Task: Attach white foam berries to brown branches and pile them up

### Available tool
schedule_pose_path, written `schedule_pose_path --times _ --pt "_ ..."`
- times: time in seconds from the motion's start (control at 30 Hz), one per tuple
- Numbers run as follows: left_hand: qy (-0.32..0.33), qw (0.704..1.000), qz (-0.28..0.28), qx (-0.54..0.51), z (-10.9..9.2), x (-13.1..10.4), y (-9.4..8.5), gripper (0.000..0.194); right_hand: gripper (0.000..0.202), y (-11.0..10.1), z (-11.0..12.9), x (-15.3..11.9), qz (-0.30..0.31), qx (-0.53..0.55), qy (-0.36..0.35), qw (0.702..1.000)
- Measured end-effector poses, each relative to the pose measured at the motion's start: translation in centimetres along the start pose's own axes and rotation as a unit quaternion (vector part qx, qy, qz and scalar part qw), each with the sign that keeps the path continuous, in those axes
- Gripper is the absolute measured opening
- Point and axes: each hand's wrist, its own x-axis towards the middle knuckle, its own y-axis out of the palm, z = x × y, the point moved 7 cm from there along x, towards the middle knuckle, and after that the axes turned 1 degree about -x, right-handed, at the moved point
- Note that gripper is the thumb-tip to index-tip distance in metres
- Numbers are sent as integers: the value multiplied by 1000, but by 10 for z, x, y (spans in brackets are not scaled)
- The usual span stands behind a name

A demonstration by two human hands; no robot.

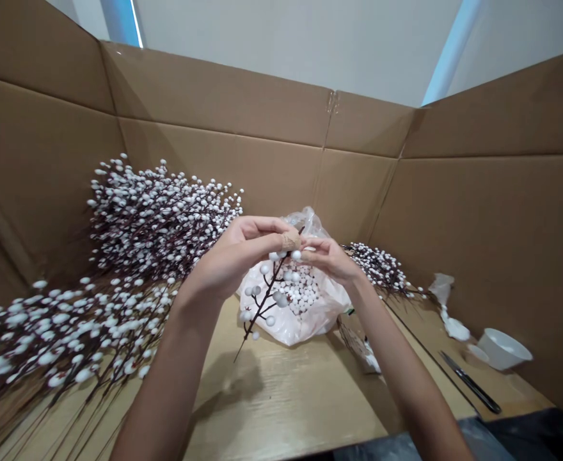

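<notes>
My left hand (243, 250) pinches the upper end of a dark branch (265, 299) with white berries, and a tan wrap covers its thumb tip. The branch hangs tilted, its bare lower end down to the left. Close beside it, my right hand (327, 257) has its fingers closed at the same end, by a white berry; what exactly they grip is too small to tell. Below and behind both hands lies an open clear plastic bag (286, 326) holding many loose white berries (303, 291).
Big piles of white-berried branches (151, 218) fill the left side, with a smaller bunch (380, 266) behind right. A white cup (503, 349) and a black-handled knife (471, 382) lie at right. Cardboard walls (243, 166) surround the table (281, 397).
</notes>
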Motion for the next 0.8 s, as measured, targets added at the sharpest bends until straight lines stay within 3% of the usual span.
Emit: schedule_pose_path --times 0.17,0.3,0.67,0.8 --pt "-2 1000 3 -9 2 1 -2 7 20 12 58 -14 -26 51 -96 994" --pt "-1 1000 8 -1 3 1 -1 6 8 27 86 -25 -35 62 -156 985" --pt "20 999 13 26 0 0 3 7 17 28 93 -32 -74 70 -182 978" --pt "30 998 13 45 -1 0 7 8 13 29 96 -33 -116 64 -199 971"
